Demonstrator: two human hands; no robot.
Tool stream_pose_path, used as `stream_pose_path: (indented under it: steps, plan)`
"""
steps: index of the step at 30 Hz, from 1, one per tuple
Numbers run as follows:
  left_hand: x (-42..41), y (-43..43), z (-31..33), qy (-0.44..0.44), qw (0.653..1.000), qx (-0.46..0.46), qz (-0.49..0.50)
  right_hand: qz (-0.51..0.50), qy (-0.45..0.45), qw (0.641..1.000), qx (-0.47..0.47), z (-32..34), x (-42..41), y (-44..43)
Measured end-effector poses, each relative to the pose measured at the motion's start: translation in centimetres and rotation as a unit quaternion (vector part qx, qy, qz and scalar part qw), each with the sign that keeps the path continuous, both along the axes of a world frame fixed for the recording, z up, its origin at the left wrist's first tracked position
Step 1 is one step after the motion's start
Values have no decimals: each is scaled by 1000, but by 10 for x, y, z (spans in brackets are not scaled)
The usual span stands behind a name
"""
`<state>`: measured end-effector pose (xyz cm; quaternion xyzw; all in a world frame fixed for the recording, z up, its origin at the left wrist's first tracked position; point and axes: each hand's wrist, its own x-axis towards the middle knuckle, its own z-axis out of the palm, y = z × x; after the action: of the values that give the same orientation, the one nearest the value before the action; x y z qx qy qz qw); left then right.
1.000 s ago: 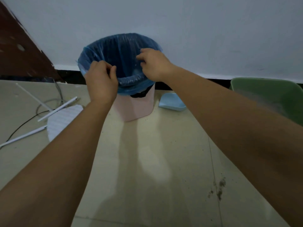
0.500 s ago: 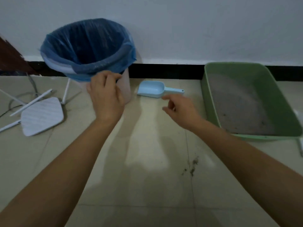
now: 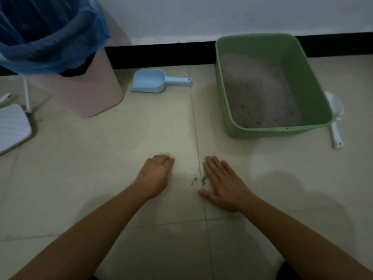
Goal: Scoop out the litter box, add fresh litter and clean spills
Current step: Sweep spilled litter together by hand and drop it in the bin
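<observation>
A green litter box (image 3: 321,110) with grey litter (image 3: 256,91) stands on the floor at the right, by the wall. A light blue scoop (image 3: 153,81) lies between it and a pink bin (image 3: 88,93) lined with a blue bag (image 3: 46,37) at the upper left. A small patch of spilled litter (image 3: 198,179) lies on the tile seam. My right hand (image 3: 224,184) rests flat on the floor, fingers spread, just right of the spill. My left hand (image 3: 155,174) is curled on the floor to the spill's left, holding nothing.
A white scoop (image 3: 335,118) lies behind the litter box's right side. A white flat object (image 3: 12,126) with thin white rods lies at the left edge. A black baseboard (image 3: 161,54) runs along the white wall.
Both hands left the bin's bag and came down to the floor on either side of the spilled litter. The view dropped lower and shifted right, bringing the litter box fully in.
</observation>
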<state>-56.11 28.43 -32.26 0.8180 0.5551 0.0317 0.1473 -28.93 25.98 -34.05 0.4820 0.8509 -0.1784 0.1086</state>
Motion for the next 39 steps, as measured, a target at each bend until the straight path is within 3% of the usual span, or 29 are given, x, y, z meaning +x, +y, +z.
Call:
stream_pose_path:
  steps: [5,10,13,22,30,35,37,39]
  plan:
    - [6,1,-4,-9,1000,7,14,26,38,999,24,-5,-13,-22]
    - [19,-4,-5,-66,997,-2,37,-82,85,992,55,2,-3,-11]
    - [25,-6,-6,-80,995,-7,51,-83,98,990,57,3,2,-5]
    - [30,-7,-9,-115,991,-24,62,-81,261,956,104,-16,-13,4]
    - [33,-14,-8,-147,988,-38,27,-52,252,958,124,-22,-14,18]
    - [35,-14,-13,-167,985,-35,14,-112,284,945,120,-17,-6,12]
    - [34,-14,-16,-172,985,-24,15,-119,253,950,136,-12,3,8]
    - [34,-15,-18,-172,985,-17,19,-111,164,968,151,-9,12,3]
